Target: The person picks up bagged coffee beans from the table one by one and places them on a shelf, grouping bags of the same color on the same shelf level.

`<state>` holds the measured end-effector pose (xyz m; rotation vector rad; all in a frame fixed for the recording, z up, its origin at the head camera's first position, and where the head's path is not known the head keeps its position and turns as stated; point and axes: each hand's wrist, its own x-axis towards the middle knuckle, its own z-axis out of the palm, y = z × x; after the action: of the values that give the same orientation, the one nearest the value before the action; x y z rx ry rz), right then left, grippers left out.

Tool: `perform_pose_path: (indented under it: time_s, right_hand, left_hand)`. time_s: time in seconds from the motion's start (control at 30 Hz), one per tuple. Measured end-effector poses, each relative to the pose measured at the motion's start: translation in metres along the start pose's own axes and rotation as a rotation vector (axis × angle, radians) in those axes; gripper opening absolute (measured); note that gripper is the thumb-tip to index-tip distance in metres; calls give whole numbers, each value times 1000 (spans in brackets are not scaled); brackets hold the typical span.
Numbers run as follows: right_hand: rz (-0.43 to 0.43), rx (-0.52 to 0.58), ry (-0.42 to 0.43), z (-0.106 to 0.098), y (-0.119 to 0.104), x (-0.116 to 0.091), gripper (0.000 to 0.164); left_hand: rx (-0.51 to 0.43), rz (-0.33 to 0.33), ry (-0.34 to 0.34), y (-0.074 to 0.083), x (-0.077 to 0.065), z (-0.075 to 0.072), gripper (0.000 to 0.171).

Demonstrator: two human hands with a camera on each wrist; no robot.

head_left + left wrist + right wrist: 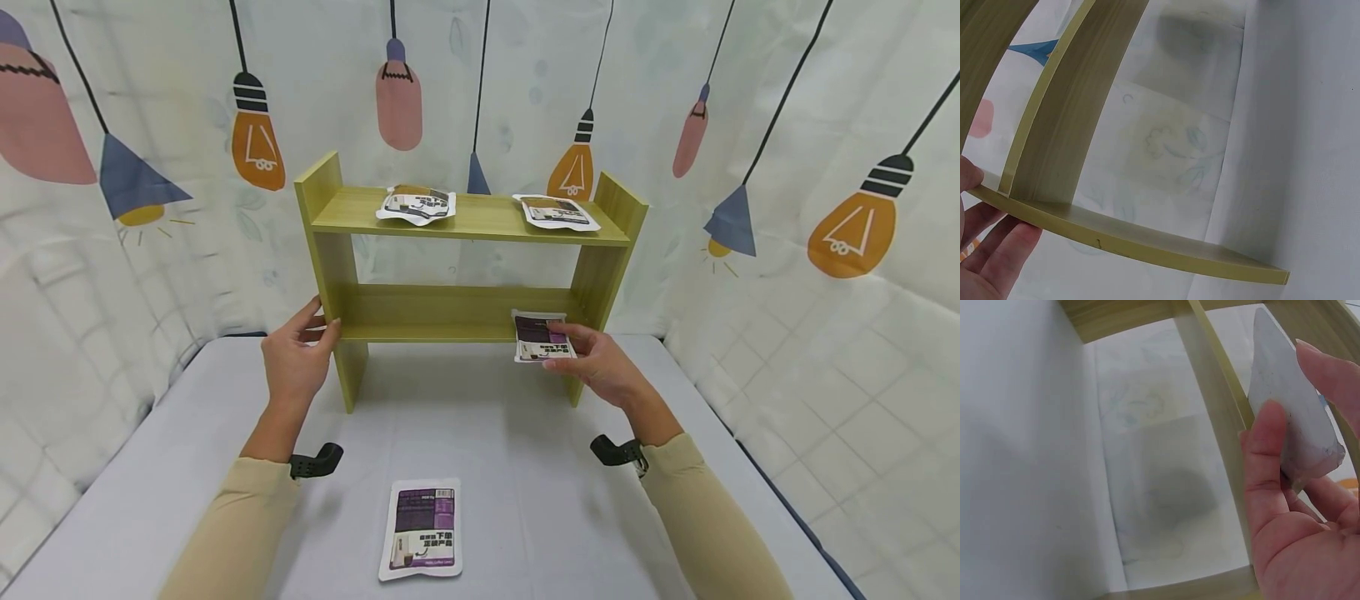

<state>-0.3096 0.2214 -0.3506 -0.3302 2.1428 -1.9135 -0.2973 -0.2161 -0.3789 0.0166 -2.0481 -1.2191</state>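
A two-tier yellow-green wooden shelf point(465, 315) stands on the table. At its left end my left hand point(296, 358) grips the side panel point(1147, 250), the thumb on one side and the fingers on the other. My right hand point(598, 365) pinches a white-edged pouch point(534, 335) with a dark purple printed label, at the front edge of the lower board near the right panel. From the right wrist view, the pouch's plain pale side point(1294, 415) shows, tilted between thumb and fingers. Another purple-labelled pouch point(422, 533) lies flat on the table in front.
On the top board lie a left pouch point(417, 206) and a right pouch point(557, 213), both white-edged. A white cloth covers the table point(487, 433). Behind and at both sides hangs a curtain point(322, 100) printed with lamps and bulbs.
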Motion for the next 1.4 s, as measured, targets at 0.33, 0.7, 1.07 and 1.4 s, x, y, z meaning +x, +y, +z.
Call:
perform_pose_path:
  time_s: [0.33,0.7,1.07,1.4]
  right_hand:
    - [22,-6,47,1,-4,4,69]
    - [42,-10,85,2,-7,5,67]
    - [61,-31,113,2,-8,6,64]
    - [35,-9,172,4,-6,8,58]
  left_hand:
    - [0,8,5,0,0,0,48]
    - [4,43,27,-4,2,0,47]
    - [-4,35,24,-5,1,1,47]
    - [-5,30,26,-4,1,0,47]
